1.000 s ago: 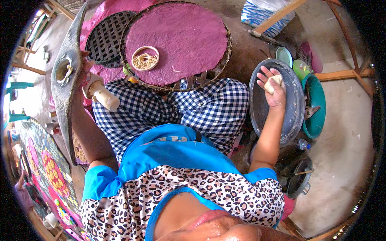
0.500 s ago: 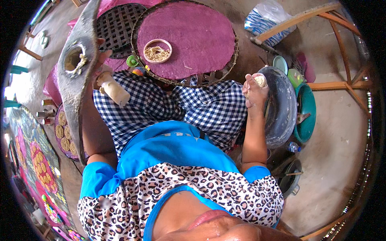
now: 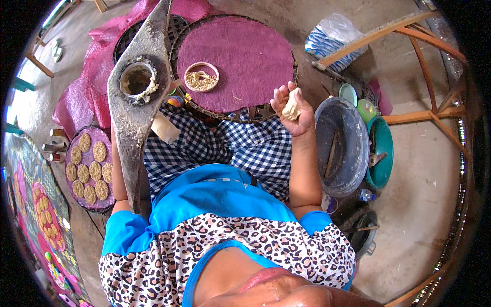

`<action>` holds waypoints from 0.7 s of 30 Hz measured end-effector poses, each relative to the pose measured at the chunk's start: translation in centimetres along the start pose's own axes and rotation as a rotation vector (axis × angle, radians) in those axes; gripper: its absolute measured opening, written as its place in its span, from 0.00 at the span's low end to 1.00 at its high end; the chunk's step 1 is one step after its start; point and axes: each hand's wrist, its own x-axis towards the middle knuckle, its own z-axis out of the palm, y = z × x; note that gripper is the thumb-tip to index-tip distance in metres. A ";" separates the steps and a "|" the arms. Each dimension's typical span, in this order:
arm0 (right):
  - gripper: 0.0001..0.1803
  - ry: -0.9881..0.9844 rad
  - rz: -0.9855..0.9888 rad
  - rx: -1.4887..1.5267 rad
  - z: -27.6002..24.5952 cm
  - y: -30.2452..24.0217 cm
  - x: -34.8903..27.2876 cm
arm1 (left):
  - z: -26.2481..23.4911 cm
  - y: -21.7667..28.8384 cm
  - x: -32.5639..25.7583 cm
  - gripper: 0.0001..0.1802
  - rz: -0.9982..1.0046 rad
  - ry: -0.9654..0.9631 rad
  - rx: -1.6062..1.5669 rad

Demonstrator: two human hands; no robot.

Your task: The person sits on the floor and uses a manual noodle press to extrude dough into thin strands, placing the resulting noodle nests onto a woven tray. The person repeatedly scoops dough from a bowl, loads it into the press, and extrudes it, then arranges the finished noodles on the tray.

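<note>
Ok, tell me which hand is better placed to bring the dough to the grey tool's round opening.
Probably the right hand: it already holds the pale dough. The left hand, mostly hidden behind the grey tool, seems busy supporting it.

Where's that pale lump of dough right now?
In the head view, right of centre: the pale lump of dough is in the grip of the right hand, appearing between the pink-topped round tray and the large grey basin.
</note>
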 end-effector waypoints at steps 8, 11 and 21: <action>0.21 0.150 -0.223 0.063 -1.2 1.1 1.0 | -0.3 0.5 -0.1 0.27 -0.003 0.007 0.014; 0.33 0.127 -0.292 -0.018 -0.4 1.2 0.6 | -0.4 0.5 0.0 0.27 0.000 0.012 0.013; 0.38 0.143 -0.381 -0.195 0.7 1.2 0.0 | 0.4 0.9 0.1 0.26 0.004 -0.014 0.047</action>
